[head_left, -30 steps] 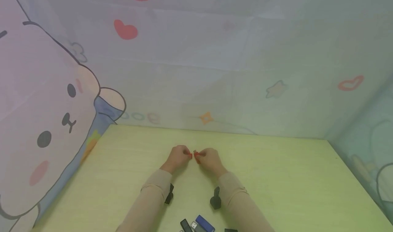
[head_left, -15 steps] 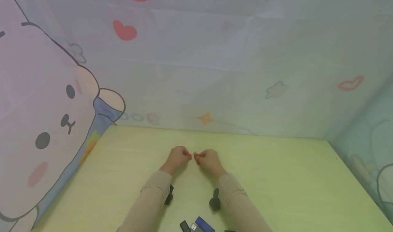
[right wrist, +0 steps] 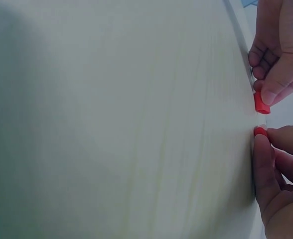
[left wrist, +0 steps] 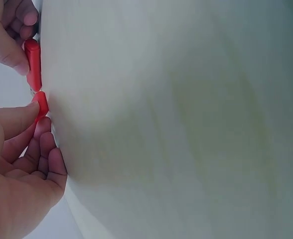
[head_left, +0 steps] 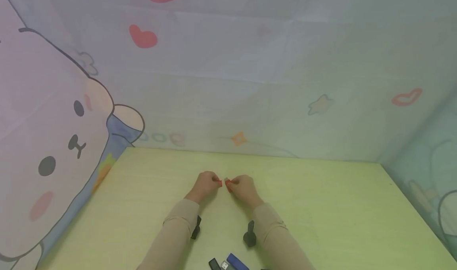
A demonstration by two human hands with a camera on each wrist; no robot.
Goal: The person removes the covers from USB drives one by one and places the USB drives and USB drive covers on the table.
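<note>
In the head view my left hand (head_left: 206, 186) pinches a small red cap (right wrist: 261, 104), whose hollow end shows in the right wrist view. Across a narrow gap, my right hand (head_left: 244, 188) holds a red USB stick (left wrist: 33, 63) between thumb and fingers. The stick's light plug end (head_left: 226, 179) points up and away from me. Both hands are low over the table near its middle, with the red pieces facing each other. In the right wrist view, the right fingers cover most of the stick.
At the bottom edge of the head view lie a black USB stick (head_left: 214, 264), a grey one with a metal plug (head_left: 225, 265) and a blue one (head_left: 237, 261), all partly cut off. Dark wrist cameras (head_left: 250, 234) hang beside the sleeves. A printed cloth (head_left: 228, 83) backs the pale table (head_left: 321, 206).
The head view has tilted up slightly, so the loose sticks are cut off more at the bottom. Both hands keep their holds, and the narrow gap between cap and stick is about the same.
</note>
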